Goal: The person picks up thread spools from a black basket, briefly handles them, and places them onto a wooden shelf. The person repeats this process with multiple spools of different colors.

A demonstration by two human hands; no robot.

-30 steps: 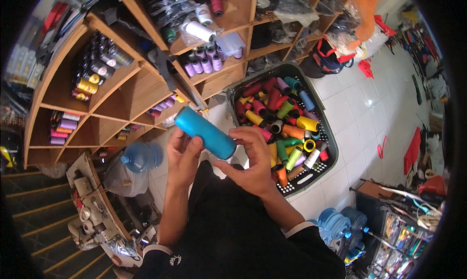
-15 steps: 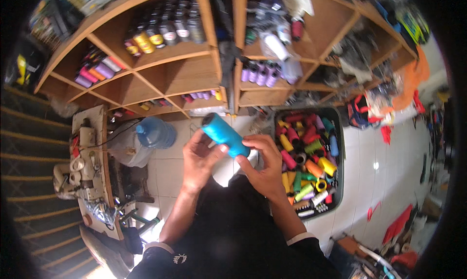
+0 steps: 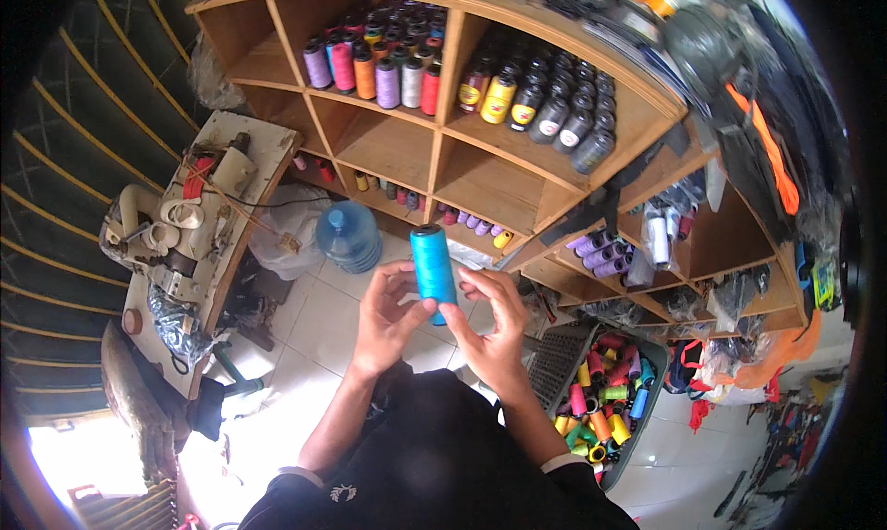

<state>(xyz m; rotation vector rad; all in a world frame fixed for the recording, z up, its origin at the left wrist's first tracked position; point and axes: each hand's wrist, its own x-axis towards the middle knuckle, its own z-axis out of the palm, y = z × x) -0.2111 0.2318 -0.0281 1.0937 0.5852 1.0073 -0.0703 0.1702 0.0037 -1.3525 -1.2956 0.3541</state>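
Observation:
A turquoise spool of thread (image 3: 432,269) with a dark end cap stands nearly upright in front of my chest. Around its left side curl the fingers of my left hand (image 3: 390,313), the thumb pressed on the lower front. My right hand (image 3: 494,331) grips it from the other side, its thumb at the spool's lower end and its fingers bent beside it. Down to the right, a dark crate (image 3: 637,438) is filled with loose spools in many colours.
Ahead stands a wooden shelf (image 3: 564,190) with upright spools in its upper compartments. A blue water jug (image 3: 349,237) sits on the tiled floor. To the left, sewing-machine parts (image 3: 199,202) lie on a worktable (image 3: 263,142). Another shelf with spools and plastic bags (image 3: 730,304) is at right.
My view has swung left, bringing the left shelf to the middle and the crate lower right. The turquoise spool has turned from slanted to nearly upright, still between both hands.

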